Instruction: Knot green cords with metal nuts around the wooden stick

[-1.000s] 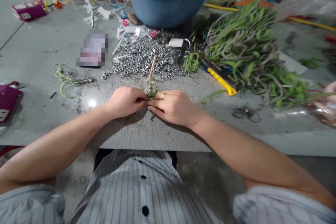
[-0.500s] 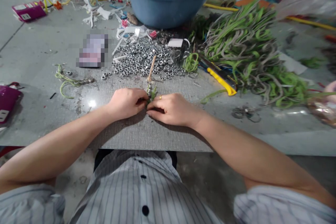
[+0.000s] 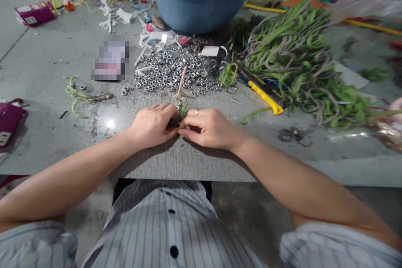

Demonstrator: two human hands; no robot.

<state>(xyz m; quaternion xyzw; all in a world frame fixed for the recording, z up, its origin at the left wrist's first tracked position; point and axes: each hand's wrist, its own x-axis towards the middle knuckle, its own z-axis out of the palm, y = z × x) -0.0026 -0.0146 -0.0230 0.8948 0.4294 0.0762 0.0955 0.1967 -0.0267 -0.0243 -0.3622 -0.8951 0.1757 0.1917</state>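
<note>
Near the table's front edge, my left hand and my right hand meet, both with fingers pinched together. Between them is a small bundle of green cord, partly hidden by the fingers. Just beyond the bundle a thin wooden stick rises, with something small and metallic at its foot that I cannot make out clearly. A wide heap of metal nuts lies behind the stick. Left of my left hand is a knotted piece of green cord with metal parts at one end.
A large blue basin stands at the back. Green and grey cords are piled at right, beside a yellow utility knife. A phone and purple boxes lie at left. Another person's hand shows at the right edge.
My left hand has turned slightly, its thumb and fingertips now lower and closer to the right fingertips. My right hand has shifted a little to the right. The surroundings look the same.
</note>
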